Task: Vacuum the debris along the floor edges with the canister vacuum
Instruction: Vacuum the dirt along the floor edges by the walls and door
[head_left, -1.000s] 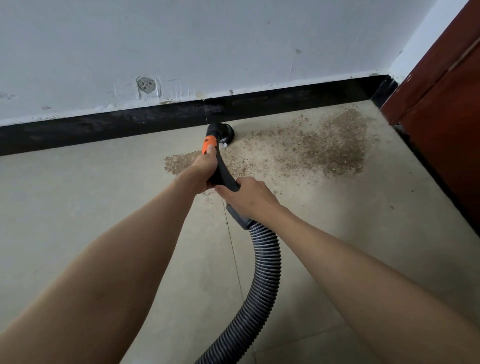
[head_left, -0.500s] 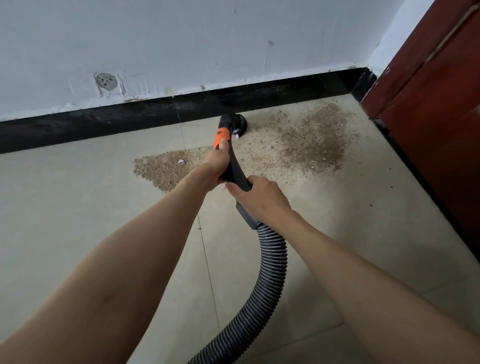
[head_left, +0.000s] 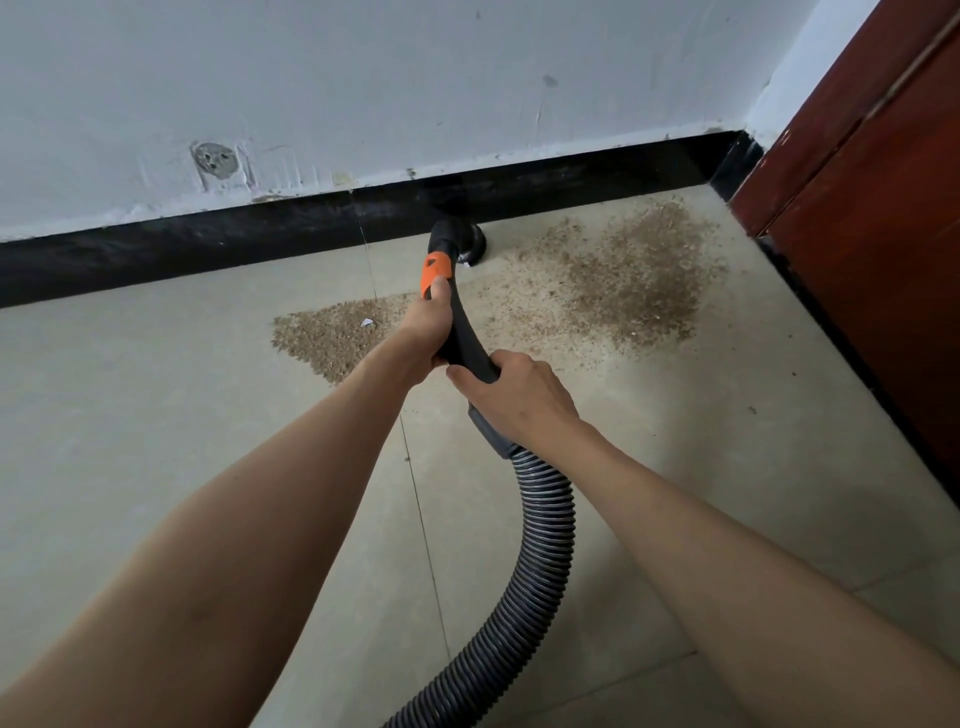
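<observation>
Since half a second ago the round nozzle (head_left: 464, 244) has pushed forward from the open floor up against the black baseboard (head_left: 208, 234), and both arms have stretched further out.

Head view: the left hand (head_left: 427, 327) wraps its fingers round the upper black wand (head_left: 465, 338), thumb just below the orange collar (head_left: 435, 273). The right hand (head_left: 519, 397) grips the wand's lower end, where the ribbed hose (head_left: 540, 561) joins. Sandy debris (head_left: 623, 280) spreads right of the nozzle towards the red-brown door (head_left: 883, 208); a denser patch lies left, behind the left wrist. The right hand's fingertips curl out of sight under the wand. The hose runs off the bottom edge, and the canister is out of view.
</observation>
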